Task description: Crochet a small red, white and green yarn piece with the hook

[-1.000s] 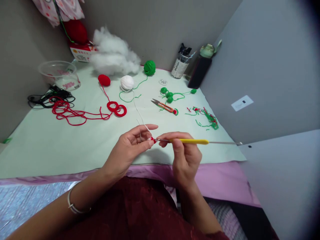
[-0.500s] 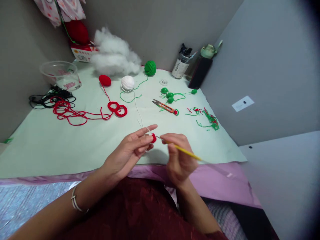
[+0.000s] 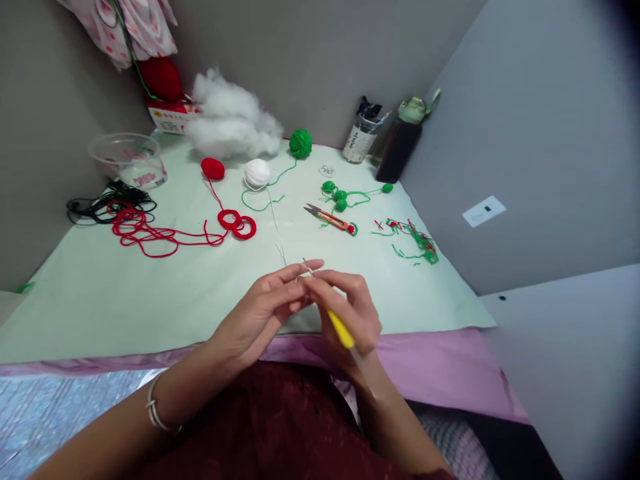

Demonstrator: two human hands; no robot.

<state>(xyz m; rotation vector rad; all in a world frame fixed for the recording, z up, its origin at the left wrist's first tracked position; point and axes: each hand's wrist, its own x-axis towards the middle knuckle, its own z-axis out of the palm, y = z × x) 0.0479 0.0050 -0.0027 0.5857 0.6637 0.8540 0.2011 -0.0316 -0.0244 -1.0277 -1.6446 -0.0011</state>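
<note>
My right hand (image 3: 350,313) is closed around a crochet hook with a yellow handle (image 3: 341,329); the hook's thin tip shows above the fingers. Fingertips of both hands meet over the table. My left hand (image 3: 265,303) pinches a small piece that is now hidden by the fingers. White yarn (image 3: 277,227) runs from the white ball (image 3: 257,173) down to my left hand, and a strand of it lies at the hook's tip.
Orange snips (image 3: 330,217) lie ahead of the hands, with small green pieces (image 3: 341,200) behind. Red yarn (image 3: 150,233), a clear tub (image 3: 127,160) and white stuffing (image 3: 230,117) are left. A dark bottle (image 3: 400,147) stands back right, yarn scraps (image 3: 423,243) nearer.
My right hand has come in against my left fingertips, and the hook has swung to a steeper angle. The red piece that showed between the left fingers is now covered. The view has shifted slightly.
</note>
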